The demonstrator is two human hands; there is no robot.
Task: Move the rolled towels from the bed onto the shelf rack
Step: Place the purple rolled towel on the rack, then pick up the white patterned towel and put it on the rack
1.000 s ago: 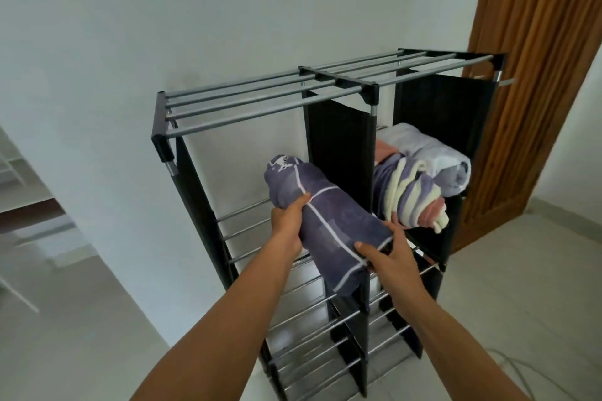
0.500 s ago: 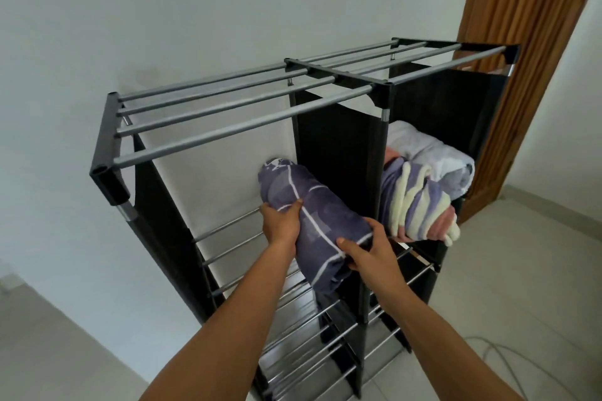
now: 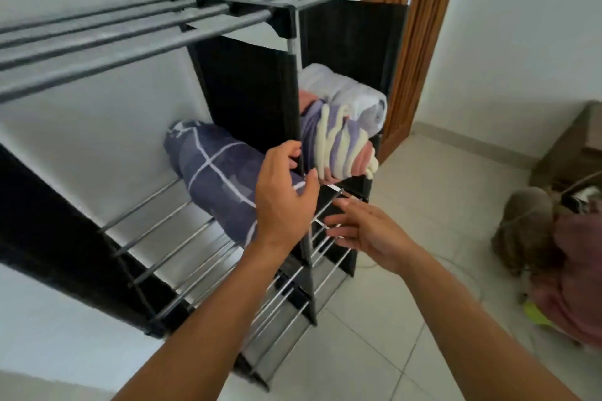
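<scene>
A dark purple rolled towel with white lines (image 3: 211, 172) lies on the metal bars of the left compartment of the black shelf rack (image 3: 247, 91). My left hand (image 3: 283, 198) hovers over its near end with fingers spread, holding nothing. Lower and to the right, my right hand (image 3: 365, 228) is also open, in front of the rack's middle post. In the right compartment lie a striped purple, cream and pink rolled towel (image 3: 335, 143) and a white rolled towel (image 3: 351, 98) behind it.
A wooden door (image 3: 413, 52) stands right behind the rack. On the tiled floor (image 3: 407, 319) at the right sit a brown stuffed shape (image 3: 521, 228), pink cloth (image 3: 573, 296) and a wooden piece of furniture (image 3: 566, 146). A white wall backs the rack.
Both hands have let go of the purple towel, which now rests on the left shelf. The hands have drawn back and opened, and my view has swung to the right.
</scene>
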